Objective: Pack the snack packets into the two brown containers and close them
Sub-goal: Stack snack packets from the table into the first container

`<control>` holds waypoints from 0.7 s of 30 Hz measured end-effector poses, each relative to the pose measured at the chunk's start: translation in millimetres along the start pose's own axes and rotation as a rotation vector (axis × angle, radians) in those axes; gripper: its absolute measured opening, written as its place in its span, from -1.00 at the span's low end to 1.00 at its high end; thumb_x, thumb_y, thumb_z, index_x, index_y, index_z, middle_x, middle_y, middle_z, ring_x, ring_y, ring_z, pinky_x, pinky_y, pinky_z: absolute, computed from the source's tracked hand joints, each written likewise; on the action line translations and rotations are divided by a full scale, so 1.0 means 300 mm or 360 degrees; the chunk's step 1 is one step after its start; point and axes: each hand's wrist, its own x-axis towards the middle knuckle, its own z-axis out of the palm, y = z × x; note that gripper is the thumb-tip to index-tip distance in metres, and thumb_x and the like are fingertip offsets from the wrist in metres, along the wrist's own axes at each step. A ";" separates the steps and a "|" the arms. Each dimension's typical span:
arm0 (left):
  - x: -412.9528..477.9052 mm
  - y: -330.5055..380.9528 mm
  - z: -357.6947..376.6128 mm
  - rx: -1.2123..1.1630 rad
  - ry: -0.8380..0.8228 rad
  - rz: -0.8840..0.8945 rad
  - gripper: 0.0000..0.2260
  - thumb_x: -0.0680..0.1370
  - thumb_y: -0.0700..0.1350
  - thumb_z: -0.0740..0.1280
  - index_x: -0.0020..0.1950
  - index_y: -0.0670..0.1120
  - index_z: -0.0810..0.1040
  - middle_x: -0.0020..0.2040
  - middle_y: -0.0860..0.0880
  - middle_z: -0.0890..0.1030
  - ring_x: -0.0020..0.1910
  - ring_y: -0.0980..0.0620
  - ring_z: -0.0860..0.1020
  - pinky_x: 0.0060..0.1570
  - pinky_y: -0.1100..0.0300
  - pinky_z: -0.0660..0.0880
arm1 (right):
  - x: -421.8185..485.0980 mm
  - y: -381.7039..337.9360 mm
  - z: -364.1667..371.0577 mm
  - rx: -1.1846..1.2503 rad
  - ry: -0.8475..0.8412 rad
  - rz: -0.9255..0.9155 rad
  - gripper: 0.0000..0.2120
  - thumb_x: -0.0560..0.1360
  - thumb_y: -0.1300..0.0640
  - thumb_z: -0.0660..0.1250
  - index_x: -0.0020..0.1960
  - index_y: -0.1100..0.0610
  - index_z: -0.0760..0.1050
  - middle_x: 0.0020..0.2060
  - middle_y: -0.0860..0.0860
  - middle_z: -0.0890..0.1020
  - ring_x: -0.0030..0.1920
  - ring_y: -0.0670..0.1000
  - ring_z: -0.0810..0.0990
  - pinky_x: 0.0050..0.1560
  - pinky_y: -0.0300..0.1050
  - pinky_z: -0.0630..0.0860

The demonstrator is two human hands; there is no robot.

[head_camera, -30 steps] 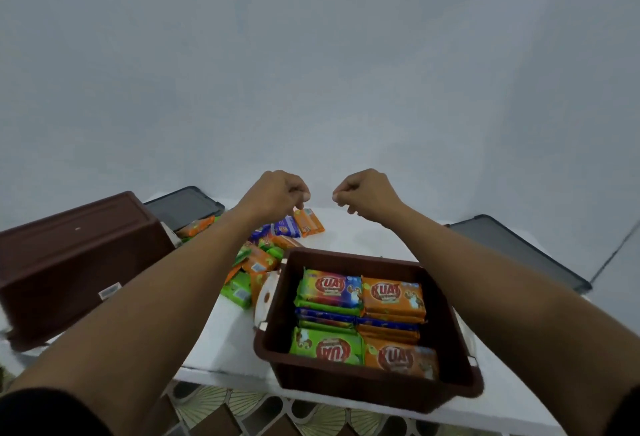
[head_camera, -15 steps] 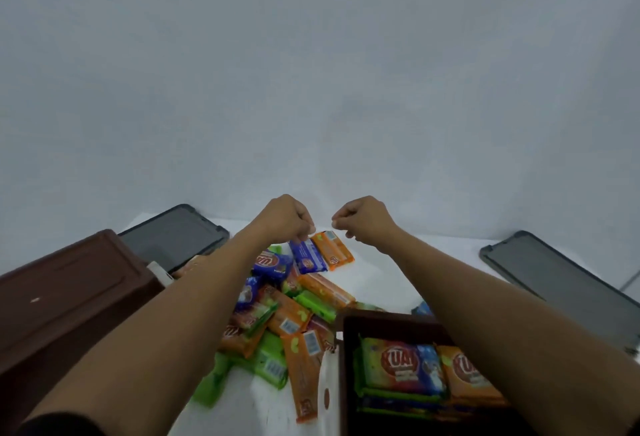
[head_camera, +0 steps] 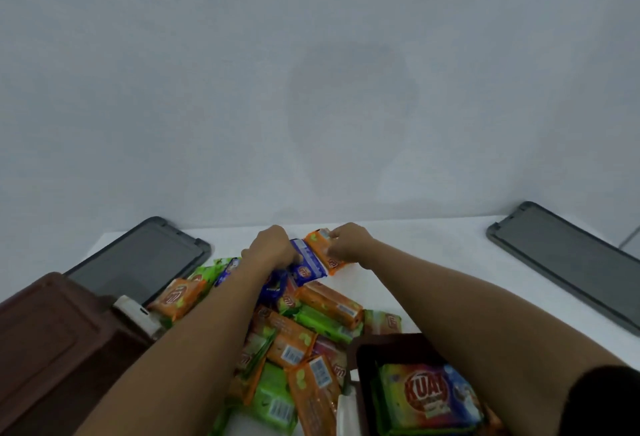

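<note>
Head view: near the counter's [head_camera: 433,262] back edge the left grip [head_camera: 273,245] closes on a blue snack packet [head_camera: 308,262] and the right grip [head_camera: 349,245] pinches an orange packet [head_camera: 320,245], seemingly gathering both for the open brown container [head_camera: 360,349].

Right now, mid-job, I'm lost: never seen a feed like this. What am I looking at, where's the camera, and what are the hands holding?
No machine here: a person works with bare hands. The single picture comes from a camera on the person's head, looking forward and down. The left hand grips a blue packet; the right hand pinches an orange packet beside it. Nearer you, a pile of snack packets lies on the white table. An open brown container holding packets sits lower right; a second brown container stands at left. Two lids lie behind: the left grey lid and the right grey lid.
</note>
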 end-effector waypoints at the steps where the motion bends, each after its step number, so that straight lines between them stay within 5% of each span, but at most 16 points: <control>1: 0.000 0.005 0.010 -0.0023 0.0001 -0.0012 -0.70 0.41 0.00 0.57 -0.22 -0.14 0.52 -0.21 -0.10 0.58 -0.18 -0.13 0.59 -0.10 0.01 0.52 | 0.009 0.003 0.007 0.0054 0.0002 0.0033 -0.60 0.53 0.10 0.40 0.30 0.26 0.53 0.19 0.17 0.62 0.14 0.15 0.63 0.17 0.04 0.60; 4: -0.003 0.020 0.029 -0.0114 0.0013 -0.0079 -0.66 0.40 -0.02 0.58 -0.17 -0.11 0.44 -0.18 -0.08 0.53 -0.03 -0.18 0.60 0.12 -0.08 0.53 | 0.030 0.013 0.011 0.0269 0.0044 0.0170 -0.73 0.52 0.08 0.45 0.06 0.26 0.51 0.03 0.15 0.61 0.01 0.11 0.61 -0.04 -0.05 0.58; 6: -0.003 0.025 0.034 -0.0199 0.0021 -0.0140 -0.62 0.39 -0.05 0.60 -0.06 -0.13 0.43 -0.12 -0.08 0.53 0.03 -0.18 0.59 0.19 -0.14 0.53 | 0.044 0.021 0.014 0.0411 0.0087 0.0284 -0.78 0.55 0.12 0.43 -0.07 0.24 0.45 -0.02 0.17 0.61 0.00 0.10 0.62 0.01 -0.04 0.59; 8: -0.005 0.023 0.027 -0.0303 0.0038 -0.0176 -0.62 0.39 -0.10 0.60 -0.05 -0.15 0.42 -0.11 -0.11 0.53 -0.03 -0.15 0.59 0.07 -0.06 0.58 | 0.054 0.030 0.016 0.0592 0.0060 0.0406 -0.81 0.56 0.16 0.41 -0.06 0.25 0.45 0.00 0.17 0.63 0.02 0.11 0.66 0.05 -0.03 0.65; 10: -0.001 0.020 0.017 -0.0485 0.0050 -0.0183 -0.69 0.41 -0.16 0.58 -0.15 -0.17 0.44 -0.14 -0.13 0.56 -0.17 -0.08 0.57 -0.19 0.08 0.56 | 0.043 0.037 0.009 0.0869 -0.0049 0.0536 -0.87 0.58 0.20 0.39 -0.02 0.23 0.46 -0.12 0.12 0.63 -0.18 0.03 0.66 -0.30 -0.15 0.65; 12: 0.004 0.017 0.008 -0.0729 0.0041 -0.0210 -0.73 0.40 -0.17 0.57 -0.14 -0.19 0.48 -0.10 -0.16 0.60 -0.18 -0.08 0.58 -0.21 0.08 0.53 | 0.022 0.035 -0.003 0.1038 -0.0179 0.0586 -0.90 0.59 0.22 0.37 0.01 0.22 0.46 -0.18 0.10 0.62 -0.28 -0.02 0.62 -0.49 -0.22 0.52; 16: -0.022 0.003 -0.024 -0.1239 0.0031 -0.0294 -0.74 0.44 -0.13 0.52 0.01 -0.21 0.55 -0.08 -0.19 0.65 -0.19 -0.05 0.58 -0.26 0.12 0.47 | 0.005 0.025 -0.025 0.1248 -0.0296 0.0510 -0.79 0.60 0.22 0.35 0.20 0.24 0.44 -0.04 0.13 0.65 -0.08 0.07 0.66 -0.04 -0.01 0.62; 21: -0.108 0.016 -0.087 -0.1954 -0.0138 -0.0241 -0.78 0.55 -0.15 0.43 0.16 -0.16 0.55 -0.04 -0.16 0.70 -0.10 -0.09 0.69 -0.19 0.04 0.63 | -0.073 0.030 -0.131 0.1619 -0.0382 0.0317 -0.68 0.61 0.29 0.29 0.35 0.30 0.39 0.13 0.22 0.65 0.09 0.21 0.66 0.17 0.23 0.58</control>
